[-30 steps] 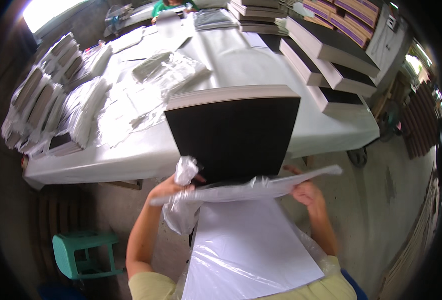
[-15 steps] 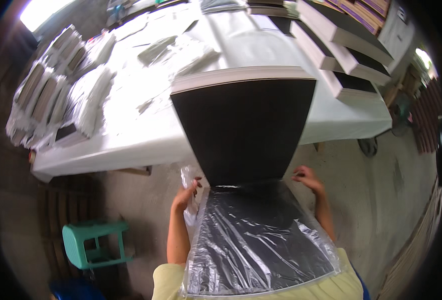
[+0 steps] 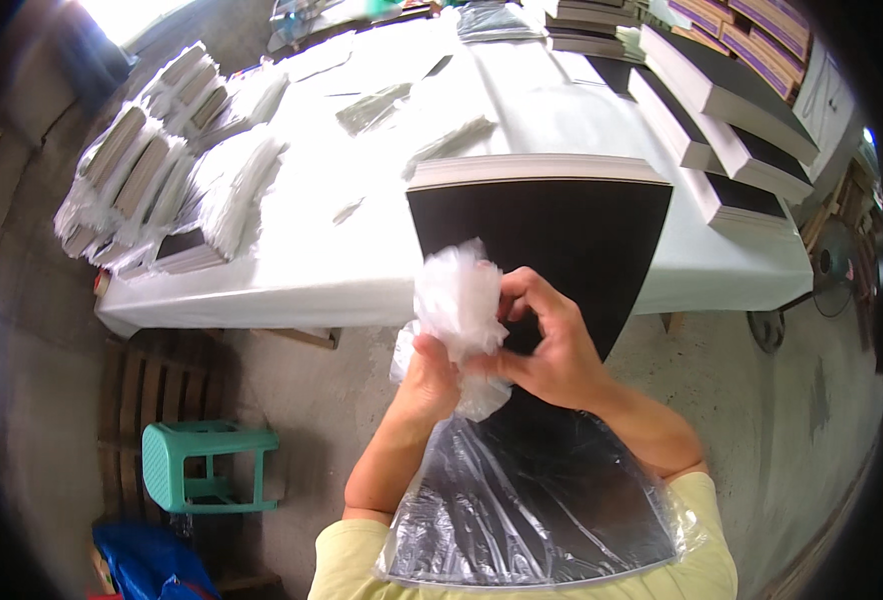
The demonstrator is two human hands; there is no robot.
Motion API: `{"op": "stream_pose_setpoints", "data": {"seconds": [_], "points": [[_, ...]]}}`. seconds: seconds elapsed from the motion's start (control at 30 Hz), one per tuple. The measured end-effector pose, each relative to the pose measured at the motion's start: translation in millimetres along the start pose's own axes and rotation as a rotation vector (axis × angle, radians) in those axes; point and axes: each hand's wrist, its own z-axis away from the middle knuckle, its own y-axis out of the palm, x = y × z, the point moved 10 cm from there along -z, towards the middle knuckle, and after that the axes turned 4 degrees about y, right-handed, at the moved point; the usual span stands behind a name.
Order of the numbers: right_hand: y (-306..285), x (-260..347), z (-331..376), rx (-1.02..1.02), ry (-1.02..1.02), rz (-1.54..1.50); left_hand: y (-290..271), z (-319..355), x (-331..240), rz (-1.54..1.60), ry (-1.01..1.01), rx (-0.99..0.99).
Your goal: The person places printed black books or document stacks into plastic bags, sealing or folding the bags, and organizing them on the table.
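Note:
In front of my chest, my left hand point(image 3: 430, 385) is closed on a crumpled bunch of clear plastic film point(image 3: 459, 298). My right hand point(image 3: 552, 345) curls its fingers against the film's right side, partly smeared by motion. Behind my hands, a thick stack of sheets with a black face point(image 3: 552, 225) and white edges stands tilted at the table's near edge; my hands hide its lower part. Below them, clear plastic point(image 3: 502, 510) covers a black surface that reaches back to my body. Where the stack and this covered part meet is hidden by my hands.
A white-covered table point(image 3: 342, 290) spans the front. Film-wrapped bundles point(image 3: 212, 190) lie on its left, black-topped stacks point(image 3: 732, 150) on its right. A green stool point(image 3: 207, 465) and a blue bag-like thing point(image 3: 152, 560) are at lower left; a fan point(image 3: 834, 265) stands at right.
Both hands have come up and together in front of the black stack. My left hand brought the film along, and my right hand, empty before, now touches it. The whole view has shifted slightly.

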Motion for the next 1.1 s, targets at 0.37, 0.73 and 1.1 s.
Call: {"op": "stream_pose_setpoints", "data": {"seconds": [0.37, 0.73, 1.1], "points": [[-65.2, -68.7, 12.9, -0.309, 0.311, -0.184, -18.9, -0.5, 26.4, 0.438, -0.048, -0.179], [-89.4, -65.2, 4.9, -0.407, 0.191, -0.488, -15.8, 0.5, 26.8, -0.021, -0.174, -0.228], [-53.0, -74.3, 8.1, -0.281, 0.364, -0.826, -23.9, 6.0, 39.6, -0.015, -0.188, -0.285]]}}
